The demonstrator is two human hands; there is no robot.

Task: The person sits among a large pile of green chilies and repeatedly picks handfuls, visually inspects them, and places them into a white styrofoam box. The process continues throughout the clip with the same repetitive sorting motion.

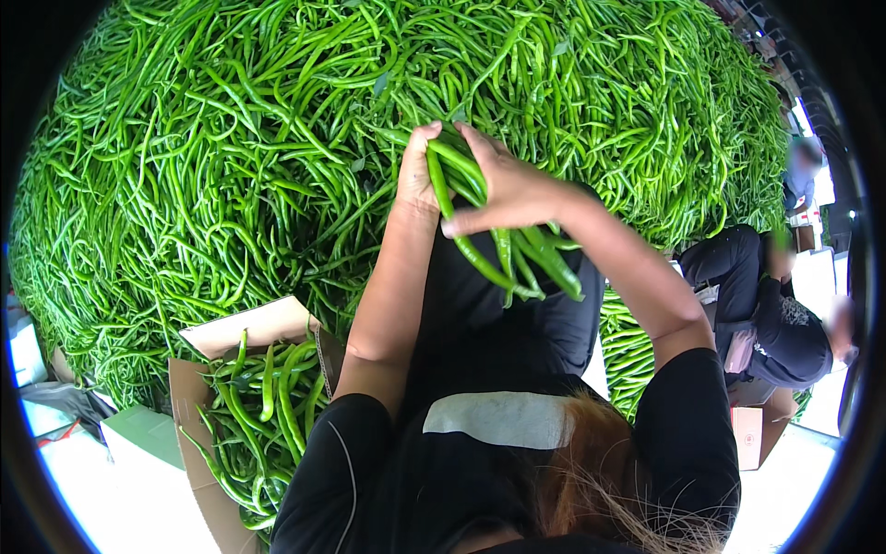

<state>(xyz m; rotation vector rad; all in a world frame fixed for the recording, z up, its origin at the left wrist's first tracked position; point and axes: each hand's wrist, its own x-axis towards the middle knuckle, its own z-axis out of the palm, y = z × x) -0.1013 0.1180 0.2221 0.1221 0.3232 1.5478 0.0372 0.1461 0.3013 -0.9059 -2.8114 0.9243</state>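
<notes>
Both my hands are around a bunch of long green chili peppers (554, 263), in front of me and above my lap. My left hand (420, 175) grips the bunch from its left side, thumb up, with most of its fingers hidden behind the peppers. Across the top lies my right hand (512, 189), its thumb reaching left over the bunch and its other fingers curving round the far end. The lower ends of the peppers hang out beneath my right palm. A huge heap of the same chilies (277, 111) rises just beyond my hands.
At my left stands an open cardboard box (194, 415) with loose chilies (268, 392) in it. Aligned chilies (628, 365) lie by my right elbow. A person in dark clothes (784, 323) sits at the right near a small box (749, 434). Another person (801, 175) is farther back.
</notes>
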